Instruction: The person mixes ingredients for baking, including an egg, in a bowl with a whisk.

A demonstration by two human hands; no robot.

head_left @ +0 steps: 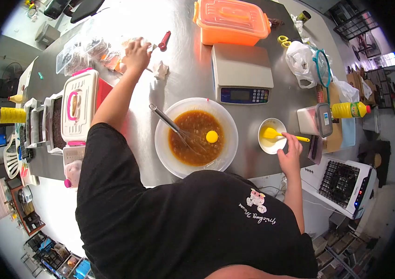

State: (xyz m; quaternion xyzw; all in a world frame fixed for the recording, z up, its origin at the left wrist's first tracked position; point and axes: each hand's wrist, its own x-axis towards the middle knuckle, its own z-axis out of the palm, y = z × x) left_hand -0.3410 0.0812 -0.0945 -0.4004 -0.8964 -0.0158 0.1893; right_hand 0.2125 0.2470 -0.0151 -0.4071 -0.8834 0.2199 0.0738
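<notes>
My left hand (138,55) reaches to the far left, fingers curled down beside clear plastic packs (112,59); what lies under the fingertips is hidden. A red-handled tool (164,41) and a crumpled white scrap (161,70) are close to it. On the right, my right hand (291,152) grips the rim of a small white bowl (266,146), its fingers across the handle of a yellow brush or spatula (270,133) resting inside. Between my arms stands a large translucent mixing bowl (229,151) with brown liquid, one egg yolk (212,136) and a leaning whisk (165,118).
Beyond the mixing bowl sit a kitchen scale (242,69) and an orange lidded box (231,21). To the right are white plastic bags (300,63), a clear tub (314,120) and an oil bottle (348,110). A white-lidded carrier (80,107) stands left.
</notes>
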